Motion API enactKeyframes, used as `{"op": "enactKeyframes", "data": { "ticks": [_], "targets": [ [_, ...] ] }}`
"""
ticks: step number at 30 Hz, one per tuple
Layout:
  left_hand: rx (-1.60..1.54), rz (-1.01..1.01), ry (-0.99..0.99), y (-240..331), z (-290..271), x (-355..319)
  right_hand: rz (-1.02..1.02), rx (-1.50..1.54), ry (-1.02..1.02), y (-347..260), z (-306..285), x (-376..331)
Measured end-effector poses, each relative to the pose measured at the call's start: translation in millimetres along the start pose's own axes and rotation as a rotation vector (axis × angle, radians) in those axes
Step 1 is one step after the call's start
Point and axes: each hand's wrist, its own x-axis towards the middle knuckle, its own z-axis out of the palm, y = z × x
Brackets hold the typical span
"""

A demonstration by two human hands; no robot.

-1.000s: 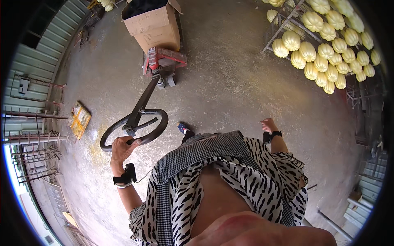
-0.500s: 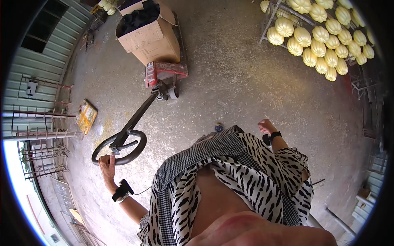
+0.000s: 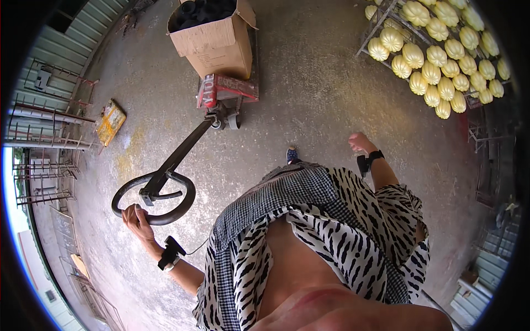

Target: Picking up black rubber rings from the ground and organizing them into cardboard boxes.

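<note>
My left hand is wrapped round the near rim of the black loop handle. The handle's dark bar runs forward to a red pallet jack. A large open cardboard box rides on the jack, filled with dark, rounded things whose kind I cannot make out. Out to my right, my right hand hangs in the air above the floor with its fingers curled in a loose fist. Nothing shows in it.
Several pale yellow, ribbed, pumpkin-like pieces sit on a metal rack at the far right. A yellow-stained slab lies on the concrete floor at left. Metal racks stand along the left wall. One shoe shows ahead of me.
My right hand has swung slightly forward. A shoe shows more fully ahead. The handle sits a little farther left in view, with my left hand still on it. The whole view has turned slightly.
</note>
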Motion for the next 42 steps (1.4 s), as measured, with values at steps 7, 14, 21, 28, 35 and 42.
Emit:
{"op": "enactKeyframes", "data": {
  "ticks": [7, 14, 21, 28, 35, 42],
  "targets": [
    [0.006, 0.126, 0.249, 41, -14, -5, 0.082, 0.157, 0.114, -15, -11, -27],
    [0.308, 0.190, 0.372, 143, 7, 43, 0.049, 0.043, 0.056, -34, -42, 20],
    [0.513, 0.238, 0.315, 164, 35, 165, -0.222, -0.065, -0.052, -57, -68, 44],
    [0.507, -0.090, 0.635, 156, 105, 184, 0.243, 0.331, 0.053, 84, -125, 40],
    [0.706, -0.367, 0.863, 132, 115, 133, 0.512, 0.080, 0.125, 87, -172, 49],
    [0.227, -0.392, 0.644, 166, 187, 146, 0.188, 0.063, -0.029, -1, -215, 141]
  ]
}}
